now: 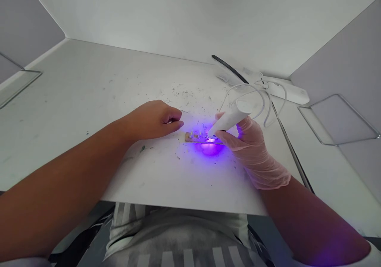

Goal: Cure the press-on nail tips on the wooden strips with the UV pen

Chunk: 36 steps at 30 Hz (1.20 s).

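My right hand (245,140), in a thin translucent glove, grips a white handheld UV lamp (229,118) tilted down to the left. Its lower end shines violet light over a narrow strip (188,137) with small shiny pieces along its top. The strip lies on the white tabletop (178,175), and its right end is hidden by the lamp and my gloved fingers. Just left of the strip, my bare left hand (156,120) rests with fingers curled in and thumb close to the index finger. Nothing shows between them.
A white cable (263,104) loops behind my right hand. Near the back wall lie a dark curved bar (229,68) and a long white device (287,90). Wire frames stand at the left (22,88) and right (336,120) sides. Small dark specks (184,92) dot the tabletop.
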Each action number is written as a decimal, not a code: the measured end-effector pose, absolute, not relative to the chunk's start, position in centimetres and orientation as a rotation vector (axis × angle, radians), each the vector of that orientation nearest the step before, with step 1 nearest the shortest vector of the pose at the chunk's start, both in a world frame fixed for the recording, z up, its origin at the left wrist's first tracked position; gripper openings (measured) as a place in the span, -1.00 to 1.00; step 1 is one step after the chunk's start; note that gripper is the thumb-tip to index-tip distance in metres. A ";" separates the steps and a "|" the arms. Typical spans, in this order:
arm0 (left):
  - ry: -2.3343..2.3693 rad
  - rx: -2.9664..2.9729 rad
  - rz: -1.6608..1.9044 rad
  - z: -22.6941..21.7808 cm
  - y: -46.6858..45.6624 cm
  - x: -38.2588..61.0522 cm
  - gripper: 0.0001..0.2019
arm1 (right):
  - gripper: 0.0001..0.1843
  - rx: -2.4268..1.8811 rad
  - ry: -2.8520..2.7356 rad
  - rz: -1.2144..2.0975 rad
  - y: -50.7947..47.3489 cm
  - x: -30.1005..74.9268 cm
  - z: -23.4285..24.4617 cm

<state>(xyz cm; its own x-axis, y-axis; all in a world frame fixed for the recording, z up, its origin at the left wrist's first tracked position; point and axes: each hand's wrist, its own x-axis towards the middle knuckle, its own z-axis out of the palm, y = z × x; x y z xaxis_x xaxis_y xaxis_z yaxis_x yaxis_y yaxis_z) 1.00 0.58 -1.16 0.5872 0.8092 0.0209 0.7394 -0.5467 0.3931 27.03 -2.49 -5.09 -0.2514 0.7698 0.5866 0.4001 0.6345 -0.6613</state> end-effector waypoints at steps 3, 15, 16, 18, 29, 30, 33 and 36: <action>1.252 2.486 0.236 -1.0 0.5 1.1 -0.61 | -0.81 -0.900 -1.877 0.480 -2.4 27.1 -5.2; 1.365 2.453 0.039 -1.0 0.5 0.9 -0.80 | -0.80 -0.920 -1.857 0.561 -2.4 27.2 -5.5; 1.376 2.453 0.014 -1.0 0.5 0.9 -0.79 | -0.80 -0.919 -1.858 0.557 -2.4 27.2 -5.5; 1.384 2.445 -0.041 -0.8 0.5 1.0 -0.78 | -0.81 -0.917 -1.864 0.545 -2.4 27.2 -5.5; 1.381 2.367 -0.140 -0.4 0.4 1.1 -0.75 | -0.85 -0.893 -1.861 0.535 -2.4 27.1 -5.2; 1.374 2.370 -0.131 -0.4 0.4 1.1 -0.75 | -0.84 -0.899 -1.862 0.535 -2.4 27.1 -5.2; 1.366 2.375 -0.126 -0.5 0.4 1.1 -0.75 | -0.81 -0.906 -1.862 0.546 -2.4 27.1 -5.2; 1.367 2.366 -0.131 -0.5 0.4 1.0 -0.76 | -0.80 -0.894 -1.860 0.568 -2.4 27.2 -5.5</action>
